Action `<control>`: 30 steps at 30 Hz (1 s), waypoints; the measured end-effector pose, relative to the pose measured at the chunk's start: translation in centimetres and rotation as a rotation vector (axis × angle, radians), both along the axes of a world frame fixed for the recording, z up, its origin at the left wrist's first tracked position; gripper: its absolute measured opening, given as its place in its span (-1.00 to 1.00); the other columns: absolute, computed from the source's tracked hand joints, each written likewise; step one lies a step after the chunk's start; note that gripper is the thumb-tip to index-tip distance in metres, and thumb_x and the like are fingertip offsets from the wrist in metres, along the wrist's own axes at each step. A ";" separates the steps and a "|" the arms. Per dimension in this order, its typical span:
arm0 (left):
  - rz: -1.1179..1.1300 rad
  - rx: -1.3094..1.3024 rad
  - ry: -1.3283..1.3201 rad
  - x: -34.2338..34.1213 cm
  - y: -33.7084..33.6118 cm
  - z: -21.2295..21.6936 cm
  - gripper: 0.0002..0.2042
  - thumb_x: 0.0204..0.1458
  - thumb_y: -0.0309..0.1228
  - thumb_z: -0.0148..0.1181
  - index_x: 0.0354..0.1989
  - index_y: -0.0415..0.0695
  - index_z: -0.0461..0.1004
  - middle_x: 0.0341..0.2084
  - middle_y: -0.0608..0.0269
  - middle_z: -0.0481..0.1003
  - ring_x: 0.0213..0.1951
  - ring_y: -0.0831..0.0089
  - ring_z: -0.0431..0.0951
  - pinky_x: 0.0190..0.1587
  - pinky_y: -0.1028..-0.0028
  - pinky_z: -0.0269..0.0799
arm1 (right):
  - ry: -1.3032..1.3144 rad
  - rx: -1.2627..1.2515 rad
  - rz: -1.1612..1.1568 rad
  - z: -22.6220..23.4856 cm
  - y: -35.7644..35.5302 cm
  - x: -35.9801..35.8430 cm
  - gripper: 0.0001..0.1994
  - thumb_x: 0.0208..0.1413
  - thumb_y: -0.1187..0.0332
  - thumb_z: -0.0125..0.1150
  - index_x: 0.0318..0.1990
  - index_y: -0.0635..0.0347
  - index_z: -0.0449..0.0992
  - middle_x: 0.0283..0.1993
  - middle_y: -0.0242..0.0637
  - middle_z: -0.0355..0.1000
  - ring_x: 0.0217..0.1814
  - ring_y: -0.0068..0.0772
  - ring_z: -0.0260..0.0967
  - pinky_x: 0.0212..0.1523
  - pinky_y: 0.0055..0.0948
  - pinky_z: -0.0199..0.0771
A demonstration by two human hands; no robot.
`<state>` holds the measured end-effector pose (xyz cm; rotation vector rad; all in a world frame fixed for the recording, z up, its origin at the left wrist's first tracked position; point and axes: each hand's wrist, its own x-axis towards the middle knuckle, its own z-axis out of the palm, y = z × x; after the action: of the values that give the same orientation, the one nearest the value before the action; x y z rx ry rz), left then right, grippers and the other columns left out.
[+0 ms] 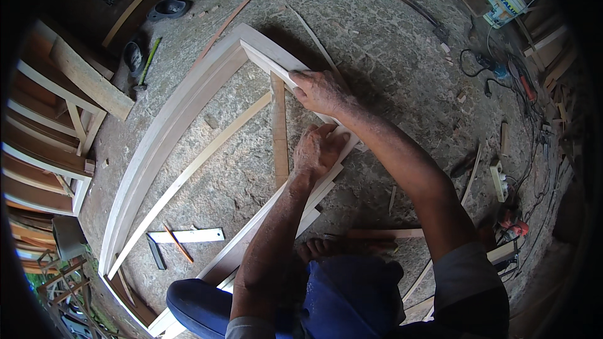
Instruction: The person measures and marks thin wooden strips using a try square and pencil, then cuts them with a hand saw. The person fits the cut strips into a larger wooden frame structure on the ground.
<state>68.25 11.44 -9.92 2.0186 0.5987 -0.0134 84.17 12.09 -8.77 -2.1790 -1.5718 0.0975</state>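
Note:
A large pale wooden frame (169,116) with one curved side lies on the floor before me, braced inside by a thin slat (195,166) and a short board (280,141). My right hand (323,92) is closed over the short far-right rail (270,56), its fingers curled over the edge. Just nearer, my left hand (319,150) is bent round the wood by the right corner, where that rail meets the long near rail. Its fingertips are partly hidden. Inside the frame lie a carpenter's square (188,236) and an orange pencil (178,243).
Curved wooden frames (47,132) are stacked at the left. A hammer with a green handle (149,64) lies beyond them. Cables, a power strip (499,182) and a red power tool (514,227) lie at the right. A white bucket (502,0) stands at the far right.

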 end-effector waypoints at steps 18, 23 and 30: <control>-0.001 0.173 -0.049 -0.8 -0.2 0.4 -0.54 0.21 -0.09 0.23 0.18 -0.10 0.54 -0.09 -0.01 0.54 -0.10 0.16 0.47 0.08 0.26 0.42 | -0.103 -0.182 -0.092 3.1 0.0 -1.3 -0.57 0.18 0.29 0.21 0.21 0.08 0.37 0.07 -0.05 0.51 -0.01 0.16 0.55 -0.03 0.15 0.54; -0.055 0.102 -0.070 -0.5 -0.1 -0.4 -0.58 0.22 -0.14 0.22 0.16 -0.12 0.56 -0.05 0.04 0.55 -0.04 0.14 0.53 0.07 0.18 0.46 | -0.084 -0.250 -0.148 3.0 0.3 -1.6 -0.55 0.15 0.29 0.23 0.19 0.05 0.32 0.16 -0.01 0.42 0.03 0.20 0.51 0.03 0.21 0.48; -0.020 0.153 -0.119 -2.1 -0.3 -0.1 -0.50 0.12 -0.03 0.25 0.20 0.02 0.49 0.03 -0.05 0.46 0.16 -0.06 0.43 0.20 0.02 0.36 | -0.054 -0.113 -0.125 1.2 -0.2 -0.6 -0.50 0.13 0.28 0.33 0.23 0.07 0.38 0.16 -0.05 0.46 0.09 0.17 0.50 0.02 0.05 0.53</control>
<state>66.19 11.15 -10.05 2.1558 0.5165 0.1435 83.58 11.91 -7.56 -2.3801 -1.4862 0.0910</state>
